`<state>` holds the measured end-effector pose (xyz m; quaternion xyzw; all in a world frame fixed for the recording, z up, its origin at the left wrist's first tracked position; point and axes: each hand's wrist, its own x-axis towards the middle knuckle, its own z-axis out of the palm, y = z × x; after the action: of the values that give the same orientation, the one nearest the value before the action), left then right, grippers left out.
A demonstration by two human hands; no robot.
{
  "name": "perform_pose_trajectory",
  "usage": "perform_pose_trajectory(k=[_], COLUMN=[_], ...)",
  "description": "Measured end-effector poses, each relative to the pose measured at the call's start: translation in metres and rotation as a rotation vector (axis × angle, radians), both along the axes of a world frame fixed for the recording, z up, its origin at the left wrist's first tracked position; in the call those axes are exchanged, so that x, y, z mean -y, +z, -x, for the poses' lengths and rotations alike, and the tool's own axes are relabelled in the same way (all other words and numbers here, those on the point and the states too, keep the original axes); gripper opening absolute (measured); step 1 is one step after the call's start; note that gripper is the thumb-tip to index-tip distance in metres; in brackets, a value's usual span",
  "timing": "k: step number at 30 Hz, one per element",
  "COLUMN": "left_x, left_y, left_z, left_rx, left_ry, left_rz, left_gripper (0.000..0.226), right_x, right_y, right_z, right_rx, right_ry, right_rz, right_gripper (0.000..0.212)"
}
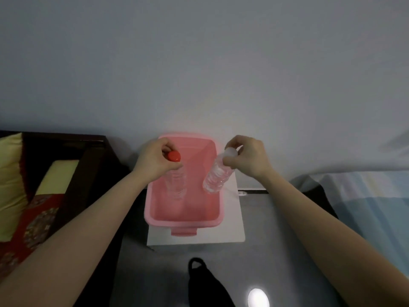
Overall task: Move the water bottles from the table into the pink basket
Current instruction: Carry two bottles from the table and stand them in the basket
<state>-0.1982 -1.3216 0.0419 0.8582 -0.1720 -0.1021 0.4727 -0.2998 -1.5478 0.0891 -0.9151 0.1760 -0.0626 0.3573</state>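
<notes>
Head view — fingers (170,149) pinch each bottle (218,176) neck over basket (152,209).

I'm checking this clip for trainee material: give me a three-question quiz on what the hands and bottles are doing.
1. True or false: the red-capped bottle hangs inside the pink basket.
2. Which hand holds the white-capped bottle? A) left B) right
3. Fill in: the white-capped bottle is tilted over the basket's ____ rim.

Key:
1. True; the left hand holds it by the neck.
2. B, the right hand.
3. Right.
</notes>
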Motion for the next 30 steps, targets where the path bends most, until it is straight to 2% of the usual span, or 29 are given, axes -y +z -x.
perform_pose_trajectory(k=[5, 16, 24, 30], left_x=[0.035, 0.082, 0.094, 0.101], left_y=[-0.042, -0.148, -0.173, -0.181], left_z=[-0.054, -0.131, -0.144, -0.157], left_rx=[-0.041, 0.066, 0.090, 0.107], left_ry=[0.039, -0.036, -0.083, -0.103], left_rz=[0.008, -0.023, -0.006, -0.002], left_gripper=[0.040, 0.031, 0.030, 0.039], right_x=[0.019, 0.046, 0.051, 0.053], right_y=[-0.051, -0.170, -0.194, -0.195], right_z=[-0.070, -0.160, -0.171, -0.179], right_rx=[-0.028, -0.132, -0.117, -0.091], right_ry=[0.026, 0.034, 0.092, 0.121], right_rz=[-0.004, 0.006, 0.069, 0.086], right_gripper=[0.029, 0.030, 0.030, 0.028])
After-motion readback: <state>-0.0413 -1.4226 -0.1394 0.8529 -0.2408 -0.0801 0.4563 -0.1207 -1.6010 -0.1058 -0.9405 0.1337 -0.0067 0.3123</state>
